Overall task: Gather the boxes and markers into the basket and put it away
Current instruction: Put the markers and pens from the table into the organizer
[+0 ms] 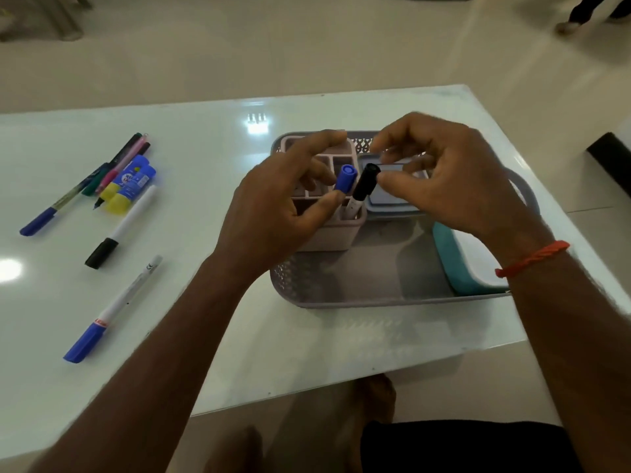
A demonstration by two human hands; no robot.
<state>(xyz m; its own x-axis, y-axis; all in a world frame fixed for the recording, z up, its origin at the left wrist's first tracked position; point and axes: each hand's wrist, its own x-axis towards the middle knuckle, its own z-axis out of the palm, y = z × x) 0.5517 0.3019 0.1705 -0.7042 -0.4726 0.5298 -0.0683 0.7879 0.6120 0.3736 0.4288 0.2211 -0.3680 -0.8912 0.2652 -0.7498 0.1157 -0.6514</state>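
Hands apart, both over the grey basket (pixel 341 297) at 3 o'clock on the white table (pixel 307 353). Left hand (pixel 273 206) pinching the blue-capped marker (pixel 345 177) at its cap, thumb underneath. Right hand (pixel 450 186) apparently pinching the black-capped marker (pixel 367 180), thumb against the cap. Both markers standing near upright in a front slot of the pink organiser (pixel 327 235), inside the basket toward its 10 o'clock corner. Lidded box (pixel 392 204) just at 3 o'clock of the organiser, teal box (pixel 457 264) leaning on the basket wall at 4 o'clock. Not yet gathered, at 9 o'clock on the table: loose black marker (pixel 119 230), blue pen (pixel 106 315), glue sticks (pixel 131 182), pen bundle (pixel 102 175). Handling guess: markers light, stiff, smooth round barrels, prone to rolling. Better gripped mid-barrel than by the cap, given pull-off risk. Basket probably light, slightly flexy lattice plastic. Best lifted level by the end handles, with tip risk for the organiser.
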